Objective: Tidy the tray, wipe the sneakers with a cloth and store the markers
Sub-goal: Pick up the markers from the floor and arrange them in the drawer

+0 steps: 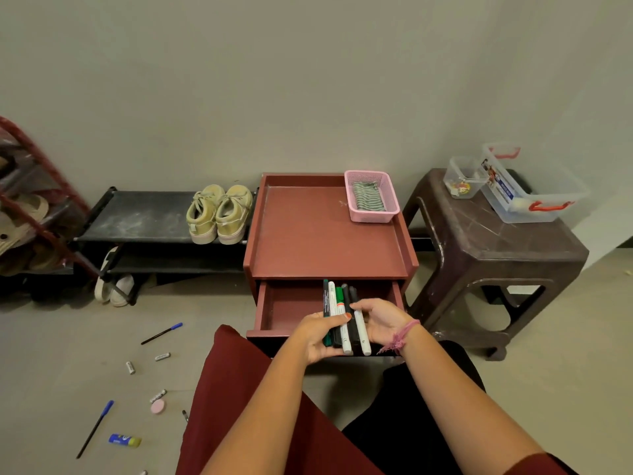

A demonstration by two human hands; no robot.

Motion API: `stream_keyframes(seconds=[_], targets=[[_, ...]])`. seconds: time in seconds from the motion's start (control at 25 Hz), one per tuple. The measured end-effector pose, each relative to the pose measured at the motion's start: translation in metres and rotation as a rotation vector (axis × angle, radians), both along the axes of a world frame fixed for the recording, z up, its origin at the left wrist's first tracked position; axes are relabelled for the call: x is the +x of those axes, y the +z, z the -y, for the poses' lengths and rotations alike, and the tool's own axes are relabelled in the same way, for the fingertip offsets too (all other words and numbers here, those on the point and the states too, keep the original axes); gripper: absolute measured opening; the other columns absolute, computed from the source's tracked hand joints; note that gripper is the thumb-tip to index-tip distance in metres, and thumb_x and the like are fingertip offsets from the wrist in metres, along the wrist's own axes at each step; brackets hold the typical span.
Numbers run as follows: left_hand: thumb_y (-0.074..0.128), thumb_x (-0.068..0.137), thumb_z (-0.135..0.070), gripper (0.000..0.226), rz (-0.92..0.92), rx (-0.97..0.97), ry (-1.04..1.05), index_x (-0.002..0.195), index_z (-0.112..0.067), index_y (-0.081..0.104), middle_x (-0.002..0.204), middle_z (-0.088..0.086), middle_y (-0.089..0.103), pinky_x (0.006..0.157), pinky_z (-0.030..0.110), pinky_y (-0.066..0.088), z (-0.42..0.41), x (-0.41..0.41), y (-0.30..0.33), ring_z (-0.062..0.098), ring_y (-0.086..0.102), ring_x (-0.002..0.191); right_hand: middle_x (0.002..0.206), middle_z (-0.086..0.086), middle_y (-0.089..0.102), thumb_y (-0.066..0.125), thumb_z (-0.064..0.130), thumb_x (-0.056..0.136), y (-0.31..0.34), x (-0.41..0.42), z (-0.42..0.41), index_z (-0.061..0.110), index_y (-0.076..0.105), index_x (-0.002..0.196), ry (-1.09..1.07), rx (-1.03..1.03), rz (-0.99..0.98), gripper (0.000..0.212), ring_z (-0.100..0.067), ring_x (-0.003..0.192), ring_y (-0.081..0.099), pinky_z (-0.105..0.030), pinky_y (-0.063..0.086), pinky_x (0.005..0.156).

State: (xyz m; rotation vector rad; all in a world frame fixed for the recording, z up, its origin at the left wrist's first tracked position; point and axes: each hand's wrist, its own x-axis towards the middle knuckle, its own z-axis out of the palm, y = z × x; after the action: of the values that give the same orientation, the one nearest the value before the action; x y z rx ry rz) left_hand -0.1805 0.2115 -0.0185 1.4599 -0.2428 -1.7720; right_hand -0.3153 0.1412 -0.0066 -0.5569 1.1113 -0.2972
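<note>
Left hand: my left hand (320,334) was curled round the near ends of the markers (344,317), thumb over the top of the bundle, holding them.
Right hand: my right hand (380,320) lay against the right side of the same bundle, fingers bent round the outermost white marker, steadying it.
Markers: I held about five together, black, white and green, side by side, their far tips pointing into the open drawer (294,303) and their near ends over its front edge.
Drawer: it was pulled out towards me from under the red tray top, and the part of its floor I could see was bare on the left.
Tray: the red tray (308,231) sat on top of the small cabinet, with a pink basket (371,195) in its far right corner.
Cloth: a green striped cloth (368,196) lay folded inside the pink basket.
Sneakers: the pale yellow-green sneakers (219,214) stood as a pair on the black shoe rack (137,217), just left of the tray, heels towards me.
Stool: a brown plastic stool (496,248) stood to the right, carrying two clear containers (513,186) at its far side.
Floor, near left: two blue-capped pens (161,333), several small batteries (162,356), a pink round eraser (158,406) and a blue glue stick (125,440) lay scattered, well apart from the drawer.
</note>
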Motion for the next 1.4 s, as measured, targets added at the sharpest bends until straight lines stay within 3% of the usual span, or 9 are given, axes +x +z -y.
stream_keyframes(seconds=[0.12,0.24,0.52,0.68,0.84,0.96,1.04,1.28,1.4], targets=[[0.063,0.091,-0.011,0.026,-0.025,0.076,-0.027,0.115,-0.007,0.055,0.112,0.020,0.064,0.079,0.050,0.056,0.019,-0.007,-0.022,0.032,0.064,0.100,0.121,-0.024,0.059,0.056,0.004,0.089,-0.025,-0.012,0.011,-0.006,0.053,0.124,-0.058,0.031,-0.050,0.037,-0.034,0.098,0.065,-0.044,0.058,0.068],[0.060,0.092,-0.011,0.019,-0.027,0.131,-0.027,0.111,-0.005,0.058,0.102,0.017,0.066,0.076,0.043,0.057,0.041,-0.014,-0.043,0.027,0.065,0.088,0.106,-0.022,0.063,0.059,0.001,0.088,-0.048,-0.020,0.028,-0.004,0.054,0.122,-0.107,0.075,-0.081,0.034,-0.033,0.090,0.065,-0.043,0.058,0.058],[0.065,0.089,-0.009,0.024,0.003,0.159,-0.022,0.110,0.001,0.060,0.100,0.017,0.068,0.074,0.037,0.056,0.095,-0.021,-0.091,0.025,0.066,0.085,0.090,-0.020,0.066,0.060,0.002,0.088,-0.095,-0.025,0.082,-0.004,0.058,0.108,-0.114,0.137,-0.159,0.021,-0.028,0.066,0.071,-0.036,0.057,0.051],[0.066,0.087,-0.006,0.030,0.013,0.180,-0.006,0.115,0.004,0.058,0.107,0.021,0.067,0.074,0.039,0.057,0.124,-0.027,-0.124,0.027,0.066,0.084,0.074,-0.015,0.069,0.061,0.005,0.088,-0.120,-0.025,0.112,0.000,0.061,0.093,-0.076,0.140,-0.229,0.007,-0.026,0.067,0.069,-0.036,0.057,0.054],[0.064,0.088,-0.003,0.031,0.047,0.229,-0.009,0.117,0.003,0.057,0.109,0.022,0.066,0.074,0.039,0.056,0.146,-0.032,-0.155,0.029,0.066,0.085,0.081,-0.015,0.066,0.064,0.005,0.086,-0.143,-0.019,0.129,0.001,0.060,0.092,-0.075,0.106,-0.338,0.009,-0.026,0.073,0.066,-0.040,0.056,0.061],[0.067,0.085,-0.006,0.031,0.090,0.267,-0.023,0.114,0.000,0.057,0.110,0.021,0.067,0.086,0.045,0.055,0.159,-0.032,-0.175,0.032,0.066,0.095,0.100,-0.018,0.066,0.071,0.010,0.078,-0.170,-0.018,0.141,-0.004,0.061,0.109,-0.037,0.087,-0.415,0.035,-0.031,0.091,0.065,-0.055,0.052,0.085],[0.072,0.080,-0.012,0.038,0.124,0.296,-0.030,0.113,-0.002,0.058,0.108,0.019,0.068,0.095,0.049,0.050,0.164,-0.033,-0.188,0.033,0.066,0.099,0.105,-0.018,0.063,0.071,0.011,0.080,-0.178,-0.017,0.147,-0.006,0.060,0.109,-0.026,0.080,-0.445,0.036,-0.032,0.098,0.063,-0.054,0.048,0.093],[0.075,0.076,-0.006,0.037,0.215,0.318,-0.026,0.107,0.003,0.058,0.111,0.027,0.065,0.085,0.045,0.052,0.168,-0.041,-0.225,0.035,0.064,0.098,0.115,-0.018,0.061,0.066,0.012,0.086,-0.194,-0.012,0.151,-0.009,0.057,0.117,0.062,-0.023,-0.599,0.039,-0.034,0.102,0.061,-0.042,0.052,0.086],[0.074,0.076,-0.002,0.035,0.273,0.315,-0.033,0.107,0.006,0.061,0.108,0.027,0.066,0.077,0.039,0.051,0.166,-0.046,-0.232,0.029,0.062,0.085,0.104,-0.027,0.061,0.056,0.006,0.090,-0.203,-0.011,0.149,-0.014,0.057,0.114,0.108,-0.045,-0.665,0.031,-0.028,0.081,0.056,-0.036,0.048,0.069]])
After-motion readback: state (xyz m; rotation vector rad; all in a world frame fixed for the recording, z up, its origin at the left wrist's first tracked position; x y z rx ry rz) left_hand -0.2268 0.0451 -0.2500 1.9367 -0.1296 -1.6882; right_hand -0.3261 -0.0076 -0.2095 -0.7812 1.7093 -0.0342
